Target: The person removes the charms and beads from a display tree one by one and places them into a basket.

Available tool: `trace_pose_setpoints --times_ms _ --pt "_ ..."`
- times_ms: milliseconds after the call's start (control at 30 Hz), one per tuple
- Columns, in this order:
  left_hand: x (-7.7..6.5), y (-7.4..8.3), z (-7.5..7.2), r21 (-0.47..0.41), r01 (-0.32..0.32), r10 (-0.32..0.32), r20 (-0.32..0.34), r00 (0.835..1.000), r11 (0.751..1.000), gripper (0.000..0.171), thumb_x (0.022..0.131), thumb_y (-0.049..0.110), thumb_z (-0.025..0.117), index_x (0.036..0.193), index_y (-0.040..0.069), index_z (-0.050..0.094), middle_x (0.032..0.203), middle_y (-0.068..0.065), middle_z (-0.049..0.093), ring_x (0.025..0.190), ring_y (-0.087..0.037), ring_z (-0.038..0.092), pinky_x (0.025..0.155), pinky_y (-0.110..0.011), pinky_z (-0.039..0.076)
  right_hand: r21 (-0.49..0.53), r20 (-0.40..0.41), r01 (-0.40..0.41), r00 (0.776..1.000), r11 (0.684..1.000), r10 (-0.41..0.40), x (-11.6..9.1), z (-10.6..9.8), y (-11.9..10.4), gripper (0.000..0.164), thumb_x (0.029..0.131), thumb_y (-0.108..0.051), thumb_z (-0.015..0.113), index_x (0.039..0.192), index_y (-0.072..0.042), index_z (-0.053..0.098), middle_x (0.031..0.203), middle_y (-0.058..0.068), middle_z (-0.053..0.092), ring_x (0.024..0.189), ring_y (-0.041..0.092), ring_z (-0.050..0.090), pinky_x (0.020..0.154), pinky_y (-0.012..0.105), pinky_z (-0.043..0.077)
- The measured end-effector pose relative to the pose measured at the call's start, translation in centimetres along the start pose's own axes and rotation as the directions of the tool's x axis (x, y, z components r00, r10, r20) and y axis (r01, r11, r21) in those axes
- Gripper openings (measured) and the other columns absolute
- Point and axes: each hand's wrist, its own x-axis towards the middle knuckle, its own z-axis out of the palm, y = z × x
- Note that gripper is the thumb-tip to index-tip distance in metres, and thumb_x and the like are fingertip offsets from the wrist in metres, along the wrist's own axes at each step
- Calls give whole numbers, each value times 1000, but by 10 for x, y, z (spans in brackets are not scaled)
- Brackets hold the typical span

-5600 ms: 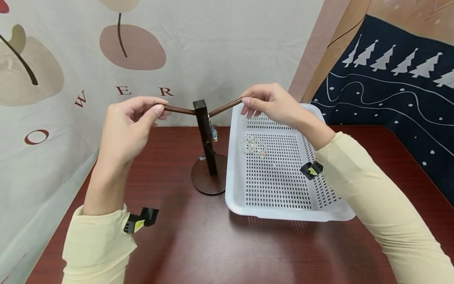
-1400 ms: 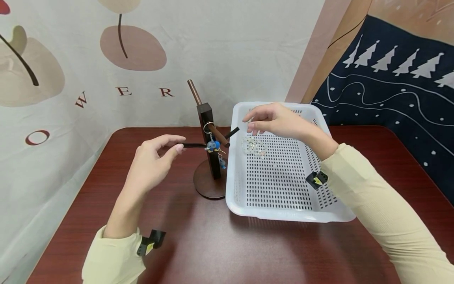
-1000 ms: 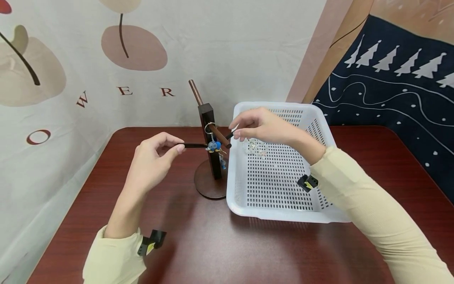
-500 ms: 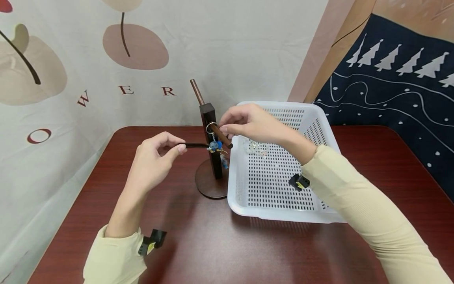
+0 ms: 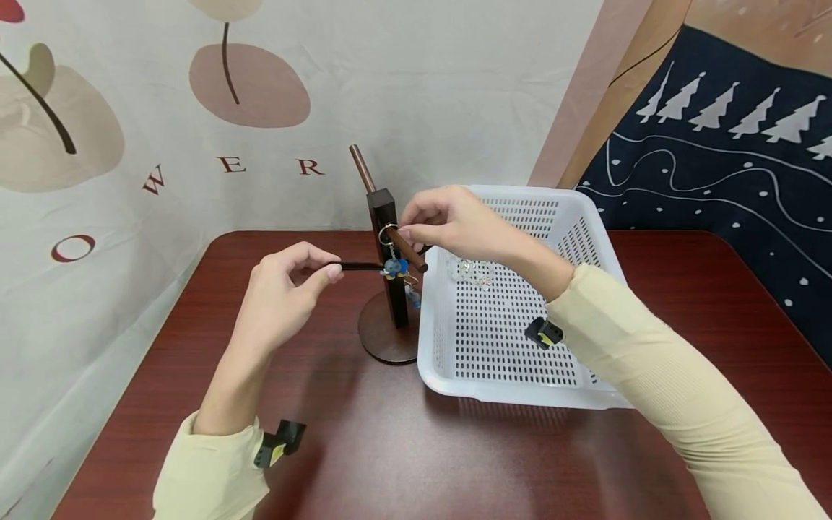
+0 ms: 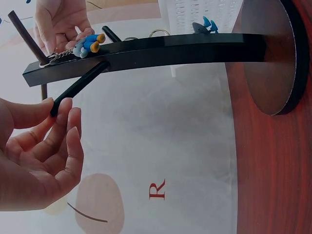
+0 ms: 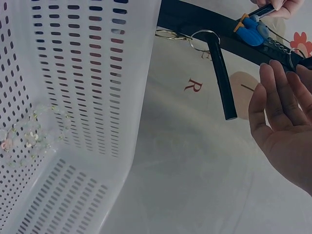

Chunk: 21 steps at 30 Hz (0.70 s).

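A dark wooden stand (image 5: pixel 395 307) with a round base and several pegs stands upright on the table. My left hand (image 5: pixel 282 296) pinches the end of its black left peg (image 6: pixel 80 87) between thumb and fingertips. A blue cartoon-figure keychain (image 5: pixel 393 269) hangs by its metal ring from the brown upper peg (image 5: pixel 411 251), which points toward me. My right hand (image 5: pixel 471 225) has its thumb and fingertips at that peg beside the ring; whether they pinch anything is hidden. Lower down hangs another blue keychain (image 5: pixel 413 296). Its ring (image 7: pixel 204 40) sits round the right peg (image 7: pixel 222 78).
A white perforated plastic basket (image 5: pixel 533 396) stands just right of the stand, under my right forearm. Clear beaded jewelry (image 5: pixel 473 273) lies in its left part. The red-brown table (image 5: pixel 338 440) ends at a printed cloth (image 5: pixel 416 94) behind.
The stand has been turned since the earliest frame. My right hand has come left from above the basket, past the right peg, to the upper peg. The left hand keeps its peg.
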Motion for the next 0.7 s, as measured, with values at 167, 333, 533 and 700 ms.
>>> trace_pose_setpoints --times_ms 167,333,533,700 --pt "0 1 0 -7 -5 5 -5 1000 1000 7 85 7 63 91 5 67 80 -6 68 63 -4 58 58 -20 41 10 2 10 1000 1000 -10 0 0 0 6 87 0 57 87 0 63 75 6 63 72 25 62 68 34 49" --pt "-1 1 0 -12 0 0 -4 1000 1000 8 85 7 63 91 5 67 81 -6 69 65 -4 59 59 -19 42 20 8 26 1000 999 -27 0 0 1 7 86 2 56 87 1 63 76 6 63 72 27 62 70 33 50" --pt "-1 1 0 -17 4 -4 -2 1000 1000 8 85 8 63 91 5 67 80 -6 68 64 -4 59 59 -20 42 30 25 48 999 998 -48 -1 -2 1 8 85 3 56 87 2 64 77 7 63 73 29 62 71 35 50" --pt "-1 1 0 -22 6 -6 0 1000 1000 8 86 8 62 91 6 67 81 -6 68 64 -4 59 59 -20 42 30 36 63 997 998 -64 -4 -4 -1 8 86 3 57 87 2 65 80 7 63 75 26 62 73 33 50"
